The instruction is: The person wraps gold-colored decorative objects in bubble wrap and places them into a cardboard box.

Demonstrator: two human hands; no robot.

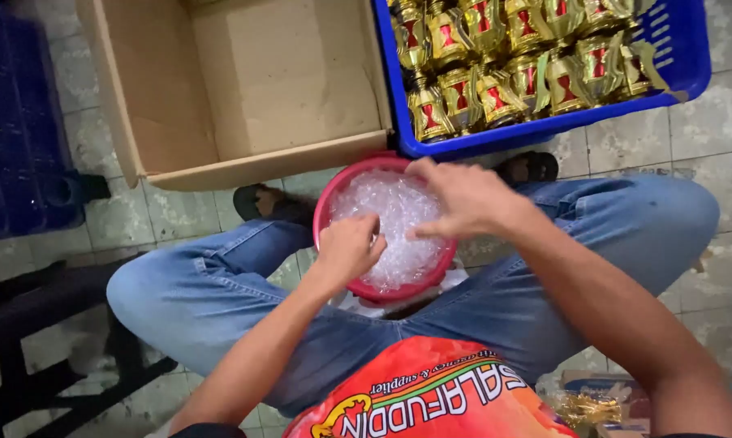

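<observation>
Orange printed sack (431,397) lies nearest, below the red bowl (327,212) of clear plastic pieces (398,212). 2 hands dig inside: left hand (347,248) pinching, right hand (463,199) spread; better lift single pieces.

Fingertips of both hands (406,223) buried among clear pieces (394,203), grip unclear.

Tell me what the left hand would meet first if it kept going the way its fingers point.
The left hand points down and forward into the red bowl, so it would first meet the heap of small clear plastic pieces it already touches. Beyond that, likely the right hand, though depth is unclear.
</observation>
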